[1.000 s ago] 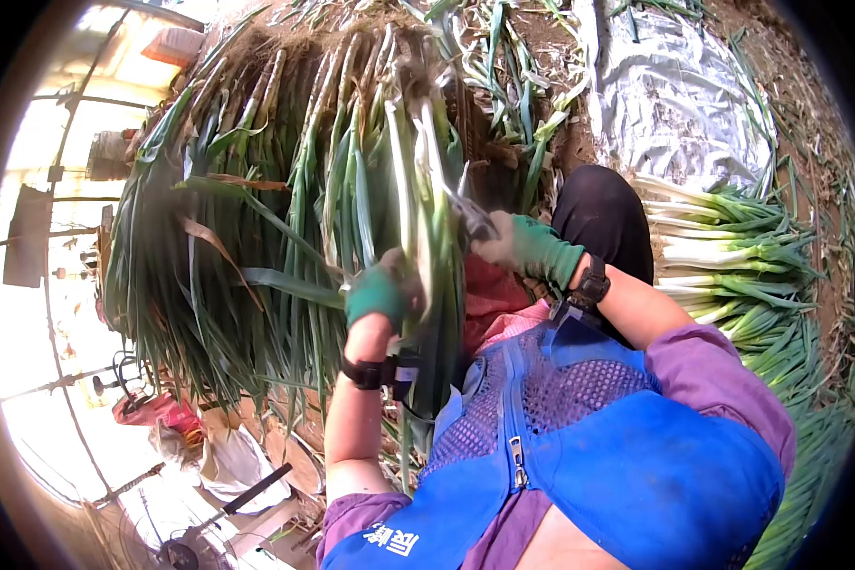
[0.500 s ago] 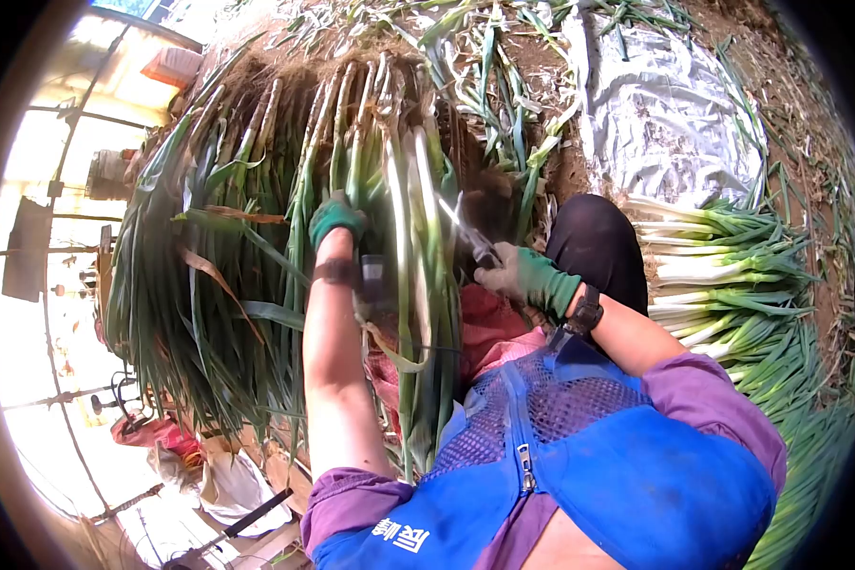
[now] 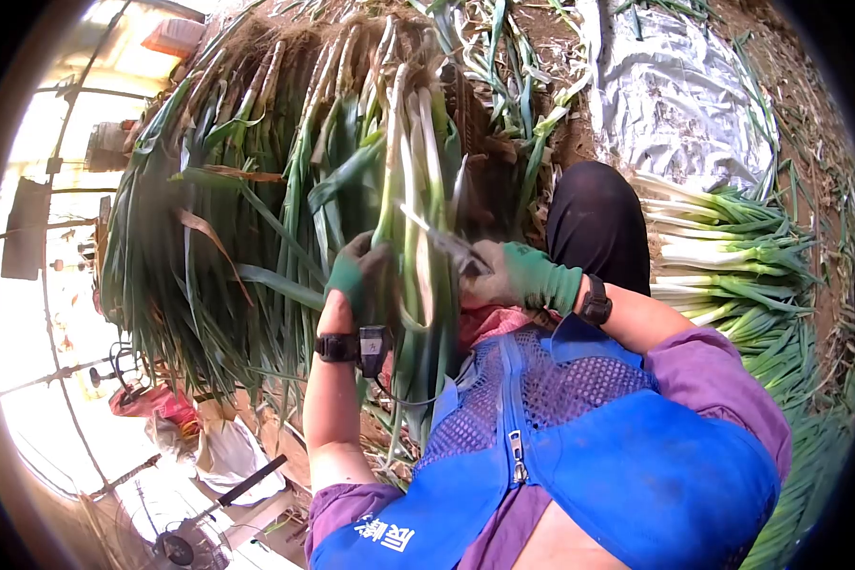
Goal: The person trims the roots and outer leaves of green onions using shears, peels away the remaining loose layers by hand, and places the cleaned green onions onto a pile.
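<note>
A large pile of long green onions (image 3: 209, 228) with brown roots lies at the left. My left hand (image 3: 359, 271), in a green and grey glove, is closed around the green leaves of an onion (image 3: 389, 161) at the pile's right edge. Several onions with peeled white stems (image 3: 429, 161) lie just right of it. In my right hand (image 3: 518, 275), gloved alike, is a tool with a narrow pale blade (image 3: 437, 233); the blade points up and left across the white stems. Its handle is mostly covered by my fingers.
Onions with clean white stems (image 3: 722, 252) are stacked at the right, below a crumpled white sheet (image 3: 679, 104). My dark-clad knee (image 3: 598, 223) stands between them and my right hand. Loose leaves (image 3: 513, 76) litter the soil at the top. A fan (image 3: 174, 547) is at the lower left.
My left hand went from the white-stemmed onions leftward to the pile, then came back down and right with an onion. The blade now lies across the stems.
</note>
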Tool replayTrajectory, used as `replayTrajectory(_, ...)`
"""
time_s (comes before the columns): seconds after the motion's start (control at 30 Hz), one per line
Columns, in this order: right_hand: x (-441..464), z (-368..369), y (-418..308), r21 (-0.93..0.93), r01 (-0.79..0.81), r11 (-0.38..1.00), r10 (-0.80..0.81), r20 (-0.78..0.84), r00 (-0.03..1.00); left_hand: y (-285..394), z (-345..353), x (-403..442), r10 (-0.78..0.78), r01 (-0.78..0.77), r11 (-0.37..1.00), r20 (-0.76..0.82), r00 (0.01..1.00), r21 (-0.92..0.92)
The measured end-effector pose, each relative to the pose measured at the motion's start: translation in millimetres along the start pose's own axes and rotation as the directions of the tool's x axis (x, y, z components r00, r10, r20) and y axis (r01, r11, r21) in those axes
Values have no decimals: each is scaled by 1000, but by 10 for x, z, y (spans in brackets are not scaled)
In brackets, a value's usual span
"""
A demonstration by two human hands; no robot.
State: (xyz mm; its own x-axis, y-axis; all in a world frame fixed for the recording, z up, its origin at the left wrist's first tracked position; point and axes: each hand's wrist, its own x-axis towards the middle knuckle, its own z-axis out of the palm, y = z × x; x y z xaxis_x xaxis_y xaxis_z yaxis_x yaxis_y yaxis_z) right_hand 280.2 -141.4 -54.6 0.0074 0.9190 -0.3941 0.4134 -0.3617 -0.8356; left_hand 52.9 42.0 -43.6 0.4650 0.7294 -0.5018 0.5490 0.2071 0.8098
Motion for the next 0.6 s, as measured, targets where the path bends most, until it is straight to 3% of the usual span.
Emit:
replayTrajectory(0.03, 0, 7, 21, -10, -14, 1000, 13, -43, 999, -26, 28, 44, 19, -18, 1000, -74, 997, 21)
replayTrajectory(0.23, -8, 84, 29, -67, 77, 995, -86, -148, 985, 86, 39, 72, 54, -38, 990, -114, 992, 137)
replayTrajectory(0.33, 171, -26, -40, -47, -68, 997, 65, -67, 996, 44, 37, 42, 39, -21, 985, -104, 994, 172)
replayTrajectory(0.47, 103, -12, -71, -53, 6, 999, -10, -69, 998, -34, 20, 32, 74, -38, 967, -134, 988, 252)
replayTrajectory(0.5, -42, -189, -295, -73, 75, 995, -66, 110, 992, -16, 17, 39, 84, -29, 942, -151, 985, 335)
replayTrajectory(0.6, -26, -154, -243, -111, 99, 989, -85, 125, 989, -21, 33, 55, 103, -48, 939, -145, 984, 341)
